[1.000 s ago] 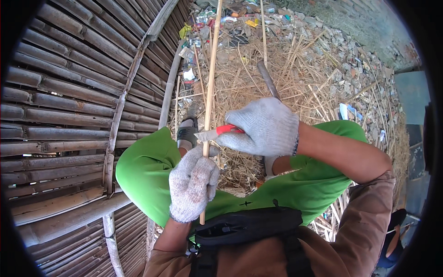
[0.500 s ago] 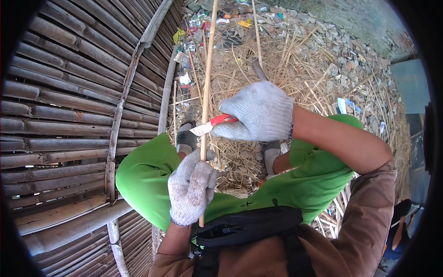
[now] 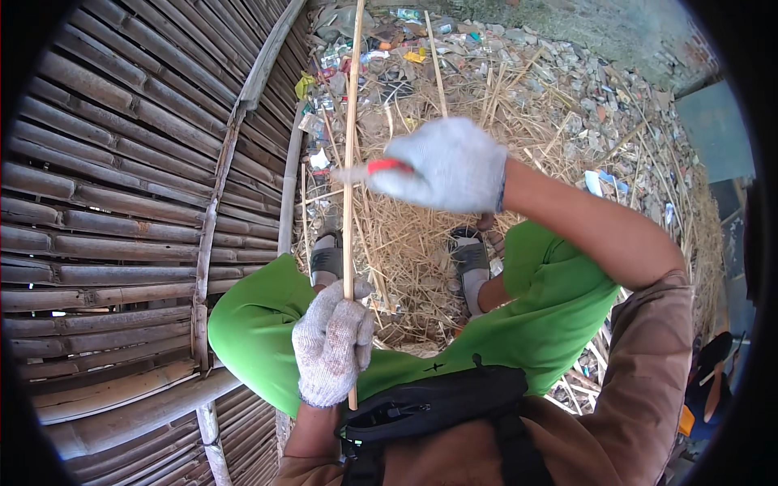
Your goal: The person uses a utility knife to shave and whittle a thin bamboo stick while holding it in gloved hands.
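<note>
Bamboo strip (image 3: 350, 202) upright through left hand (image 3: 331, 344) grip

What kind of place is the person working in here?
Probably an outdoor yard where bamboo is worked by hand. A woven bamboo panel stands on the left, shavings and straw-like scraps cover the ground, and the gloved left hand holds a thin bamboo strip.

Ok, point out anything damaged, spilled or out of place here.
Nothing damaged stands out. Only litter lies scattered beyond the straw. The left hand grips the bamboo strip; the right hand holds a red-handled knife against it.
</note>
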`<state>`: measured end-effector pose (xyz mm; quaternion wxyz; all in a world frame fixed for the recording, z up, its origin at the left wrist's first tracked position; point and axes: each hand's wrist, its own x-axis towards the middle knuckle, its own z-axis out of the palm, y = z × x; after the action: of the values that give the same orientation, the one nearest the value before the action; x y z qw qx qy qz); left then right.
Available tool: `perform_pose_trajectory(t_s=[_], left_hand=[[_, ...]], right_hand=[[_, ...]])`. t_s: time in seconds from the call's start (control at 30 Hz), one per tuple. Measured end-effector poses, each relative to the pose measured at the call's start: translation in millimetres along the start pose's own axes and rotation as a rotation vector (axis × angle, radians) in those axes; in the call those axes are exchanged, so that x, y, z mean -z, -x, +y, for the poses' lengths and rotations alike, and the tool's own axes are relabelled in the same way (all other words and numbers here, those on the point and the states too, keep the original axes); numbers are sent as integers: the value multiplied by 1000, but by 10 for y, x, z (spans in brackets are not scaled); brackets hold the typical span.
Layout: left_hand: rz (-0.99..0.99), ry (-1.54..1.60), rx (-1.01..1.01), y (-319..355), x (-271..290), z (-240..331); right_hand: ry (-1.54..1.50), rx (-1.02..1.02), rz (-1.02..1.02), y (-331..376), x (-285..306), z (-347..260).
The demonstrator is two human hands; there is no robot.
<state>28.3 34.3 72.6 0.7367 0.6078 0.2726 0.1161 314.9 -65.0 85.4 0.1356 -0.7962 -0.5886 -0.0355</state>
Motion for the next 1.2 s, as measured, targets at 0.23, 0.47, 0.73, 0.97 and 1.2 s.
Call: perform_pose_trajectory(t_s=[0.23,0.47,0.73,0.97,1.2], left_hand=[[38,-52,20,-18,22,-24],[-31,-35,17,15,-15,21],[-15,-32,5,11,33,-16],[-58,-53,60,81,42,-54],[-126,255,70,-26,91,-80]], right_hand=[[-103,124,-152,65,-99,-223],[136,-223,-32,-318,120,731],[140,-197,53,-390,212,586],[95,-353,-19,-455,230,791],[-78,-103,-23,-124,-3,213]])
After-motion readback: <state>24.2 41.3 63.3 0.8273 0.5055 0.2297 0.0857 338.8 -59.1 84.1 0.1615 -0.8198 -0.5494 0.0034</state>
